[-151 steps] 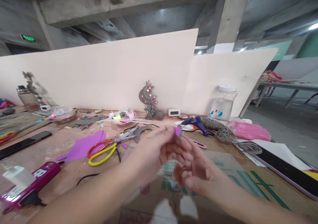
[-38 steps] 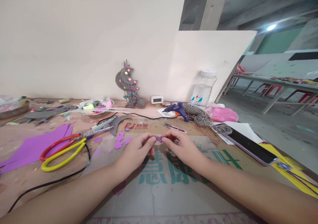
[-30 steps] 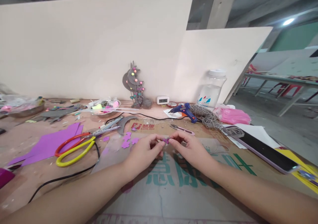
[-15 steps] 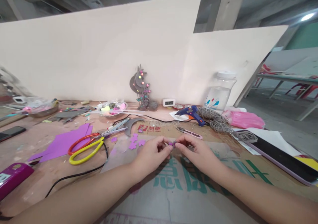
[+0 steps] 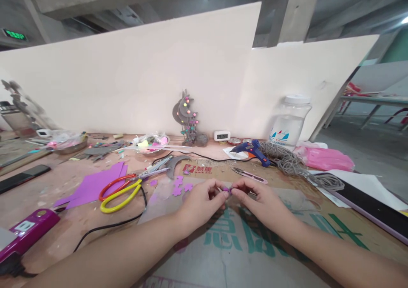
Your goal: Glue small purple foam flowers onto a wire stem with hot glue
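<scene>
Both hands meet over the cardboard-backed work surface, pinching a small purple piece [image 5: 227, 190] between their fingertips. My left hand [image 5: 204, 203] is closed on its left side, thumb against forefinger. My right hand [image 5: 259, 201] pinches the other side, its fingertips almost touching the left ones. Fingers cover most of the piece, so its full shape is hidden. Just left of my left hand lie several purple flower cut-outs [image 5: 177, 190]. Farther left, scissors [image 5: 121, 198] with red and yellow handles rest partly over a purple sheet [image 5: 94, 188].
Behind the hands are thread snips [image 5: 250, 175], a blue glue gun [image 5: 253, 151], grey cord [image 5: 287, 160] and a water bottle [image 5: 287, 128]. A grey moon ornament [image 5: 185, 111] stands by a white clock [image 5: 222, 135]. A magenta device [image 5: 33, 228] lies front left, a phone [image 5: 376, 209] at right.
The camera view has turned, so the whole scene sits a little farther right and lower. Both hands keep pinching the purple piece, with little visible change in their pose.
</scene>
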`<state>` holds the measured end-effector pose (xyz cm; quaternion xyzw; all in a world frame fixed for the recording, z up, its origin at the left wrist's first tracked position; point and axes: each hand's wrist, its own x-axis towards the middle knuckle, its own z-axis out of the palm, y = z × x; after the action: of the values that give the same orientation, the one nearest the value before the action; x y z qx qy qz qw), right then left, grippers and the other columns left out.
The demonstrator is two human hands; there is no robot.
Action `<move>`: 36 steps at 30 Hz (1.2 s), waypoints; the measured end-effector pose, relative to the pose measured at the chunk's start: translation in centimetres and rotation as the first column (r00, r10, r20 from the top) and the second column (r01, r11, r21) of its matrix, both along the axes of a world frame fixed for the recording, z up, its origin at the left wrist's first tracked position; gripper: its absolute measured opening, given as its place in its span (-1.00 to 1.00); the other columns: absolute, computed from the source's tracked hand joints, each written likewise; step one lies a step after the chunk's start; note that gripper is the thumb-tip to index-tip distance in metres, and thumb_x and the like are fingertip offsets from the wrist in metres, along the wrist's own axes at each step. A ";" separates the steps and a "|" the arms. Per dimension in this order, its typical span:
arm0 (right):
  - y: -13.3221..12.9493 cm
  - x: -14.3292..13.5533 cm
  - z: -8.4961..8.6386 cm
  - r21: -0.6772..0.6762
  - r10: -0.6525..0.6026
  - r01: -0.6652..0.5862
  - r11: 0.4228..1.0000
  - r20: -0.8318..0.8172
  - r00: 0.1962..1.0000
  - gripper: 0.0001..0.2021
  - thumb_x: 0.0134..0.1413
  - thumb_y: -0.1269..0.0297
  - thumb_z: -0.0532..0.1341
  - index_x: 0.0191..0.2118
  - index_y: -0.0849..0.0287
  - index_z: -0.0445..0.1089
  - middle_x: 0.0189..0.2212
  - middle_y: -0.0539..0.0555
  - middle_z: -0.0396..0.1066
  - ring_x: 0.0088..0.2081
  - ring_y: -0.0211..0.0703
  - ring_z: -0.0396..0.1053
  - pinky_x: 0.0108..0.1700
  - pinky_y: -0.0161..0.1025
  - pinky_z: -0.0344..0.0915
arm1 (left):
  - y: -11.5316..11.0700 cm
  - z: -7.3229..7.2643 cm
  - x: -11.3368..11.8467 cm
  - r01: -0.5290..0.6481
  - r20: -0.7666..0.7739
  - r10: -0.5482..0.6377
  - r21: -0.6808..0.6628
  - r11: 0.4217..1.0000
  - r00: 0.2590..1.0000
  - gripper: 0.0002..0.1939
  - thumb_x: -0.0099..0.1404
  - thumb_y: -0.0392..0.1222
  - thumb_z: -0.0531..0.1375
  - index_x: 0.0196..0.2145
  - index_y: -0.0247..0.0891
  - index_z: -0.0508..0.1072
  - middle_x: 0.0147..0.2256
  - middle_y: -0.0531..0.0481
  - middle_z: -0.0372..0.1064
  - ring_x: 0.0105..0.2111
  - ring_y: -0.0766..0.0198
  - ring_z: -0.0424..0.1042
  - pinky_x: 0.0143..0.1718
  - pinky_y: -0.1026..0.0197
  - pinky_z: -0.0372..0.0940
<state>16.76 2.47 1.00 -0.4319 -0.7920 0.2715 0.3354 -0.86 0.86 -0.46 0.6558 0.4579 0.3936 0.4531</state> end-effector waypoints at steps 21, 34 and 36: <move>-0.6 -0.2 0.6 0.010 -0.052 0.053 0.999 -0.057 0.997 -0.85 0.06 0.27 0.11 -0.43 0.20 0.34 -0.51 0.00 0.35 -0.45 -0.26 0.26 -0.39 -0.31 0.20 | -0.1 0.7 -0.4 -0.064 -0.128 0.089 0.190 0.980 0.988 -0.65 0.29 0.01 -0.01 -0.39 -0.27 0.42 -0.42 0.01 0.37 -0.37 0.26 0.32 -0.35 0.27 0.17; -0.5 -0.1 0.3 -0.015 -0.051 0.050 0.999 -0.073 0.996 -0.83 0.09 0.27 0.10 -0.45 0.19 0.32 -0.54 -0.02 0.33 -0.49 -0.29 0.23 -0.44 -0.34 0.17 | -0.2 1.1 -0.6 -0.135 0.091 0.135 -0.002 0.991 0.987 -0.56 0.31 0.08 -0.09 -0.14 -0.25 0.39 -0.28 -0.07 0.46 -0.24 0.19 0.42 -0.18 0.17 0.26; -0.5 -0.1 0.3 -0.011 -0.049 0.049 0.999 -0.073 0.996 -0.84 0.09 0.27 0.10 -0.45 0.19 0.32 -0.54 -0.02 0.33 -0.50 -0.29 0.23 -0.45 -0.34 0.17 | 0.0 1.1 -0.6 -0.128 0.083 0.127 0.002 0.992 0.988 -0.56 0.29 0.09 -0.06 -0.16 -0.27 0.41 -0.28 -0.09 0.46 -0.23 0.17 0.42 -0.17 0.17 0.27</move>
<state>16.63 1.98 1.34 -0.4427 -0.7671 0.2825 0.3686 -1.47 0.83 0.59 0.6101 0.4783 0.4503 0.4430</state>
